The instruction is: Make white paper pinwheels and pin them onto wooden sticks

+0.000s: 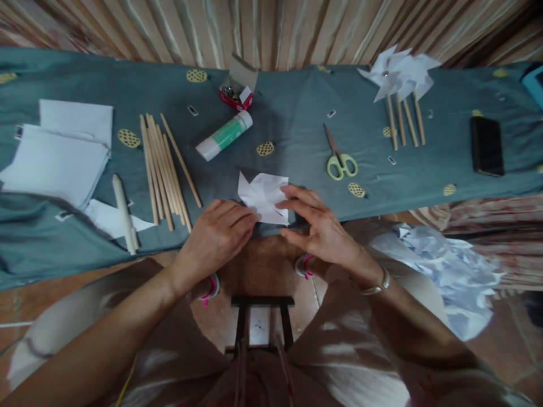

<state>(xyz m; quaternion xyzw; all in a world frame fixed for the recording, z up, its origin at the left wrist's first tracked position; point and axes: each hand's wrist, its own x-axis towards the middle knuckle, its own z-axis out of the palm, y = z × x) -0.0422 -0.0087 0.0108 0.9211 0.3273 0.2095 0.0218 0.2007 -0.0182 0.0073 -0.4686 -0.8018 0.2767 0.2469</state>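
A white paper square (265, 195) with cut slits lies near the front edge of the cloth-covered table, its left corner bent up toward the middle. My left hand (223, 229) is closed at the paper's lower left, with the fingertips pinching its edge. Across from it, my right hand (311, 220) has its fingers spread, the tips resting on the paper's right side. A glue stick (224, 135) with a green label lies beyond the paper. Behind that stands an open red box (236, 97) of small metal pins.
Wooden sticks (165, 169), a white pen-shaped tool (124, 215) and stacked paper sheets (55, 164) lie to the left. Green-handled scissors (340, 161), finished paper pinwheels (401, 76) on sticks and a black phone (486, 146) are to the right. A bag of paper scraps (441, 271) sits below.
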